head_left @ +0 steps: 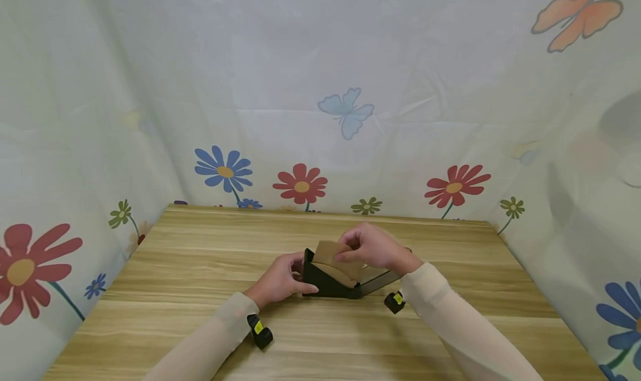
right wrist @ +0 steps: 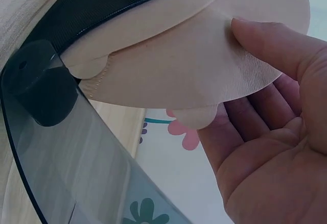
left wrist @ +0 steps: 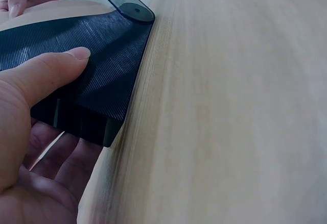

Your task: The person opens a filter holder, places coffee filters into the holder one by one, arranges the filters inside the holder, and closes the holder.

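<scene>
A black coffee filter holder (head_left: pixel 326 283) with a ribbed side wall sits tilted on the wooden table. My left hand (head_left: pixel 281 281) grips its left end, thumb on the near wall and fingers behind, as the left wrist view shows. The holder's clear hinged lid (right wrist: pixel 76 168) hangs open to the right. Inside lie brown paper coffee filters, one with a rounded tab. My right hand (head_left: pixel 374 247) pinches a brown coffee filter (right wrist: pixel 173 76) between thumb and fingers. That filter stands partly out of the holder, its lower edge still overlapping the other paper.
The wood-grain table (head_left: pixel 210 247) extends around both hands. White curtains (head_left: pixel 280 64) printed with flowers and butterflies hang behind it and at both sides. A small black camera (head_left: pixel 260 332) is strapped to the left wrist, another (head_left: pixel 394 301) to the right.
</scene>
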The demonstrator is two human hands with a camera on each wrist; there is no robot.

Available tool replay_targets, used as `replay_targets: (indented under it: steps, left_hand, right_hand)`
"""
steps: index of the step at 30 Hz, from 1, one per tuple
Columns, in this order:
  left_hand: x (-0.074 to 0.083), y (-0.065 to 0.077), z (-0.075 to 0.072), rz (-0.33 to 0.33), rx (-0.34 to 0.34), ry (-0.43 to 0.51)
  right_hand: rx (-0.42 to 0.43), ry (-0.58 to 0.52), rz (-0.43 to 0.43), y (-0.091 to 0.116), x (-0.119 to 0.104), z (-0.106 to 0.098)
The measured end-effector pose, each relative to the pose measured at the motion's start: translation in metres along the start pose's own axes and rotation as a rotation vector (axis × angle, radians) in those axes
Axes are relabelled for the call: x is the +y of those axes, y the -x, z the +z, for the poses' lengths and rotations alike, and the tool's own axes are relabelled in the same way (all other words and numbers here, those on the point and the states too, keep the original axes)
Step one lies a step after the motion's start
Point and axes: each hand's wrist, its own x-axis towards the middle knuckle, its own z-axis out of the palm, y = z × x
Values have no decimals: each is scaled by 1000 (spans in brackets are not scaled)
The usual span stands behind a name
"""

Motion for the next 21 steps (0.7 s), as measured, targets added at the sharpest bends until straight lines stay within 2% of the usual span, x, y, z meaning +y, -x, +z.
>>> replay_targets:
  steps: [12, 21]
  left_hand:
    - [0, 0, 1, 3, 2, 4]
    - [1, 0, 1, -1, 9, 2]
  right_hand:
    - [-61, -58, -32, -3, 2, 7]
    - [-76, -72, -18, -6, 5, 11]
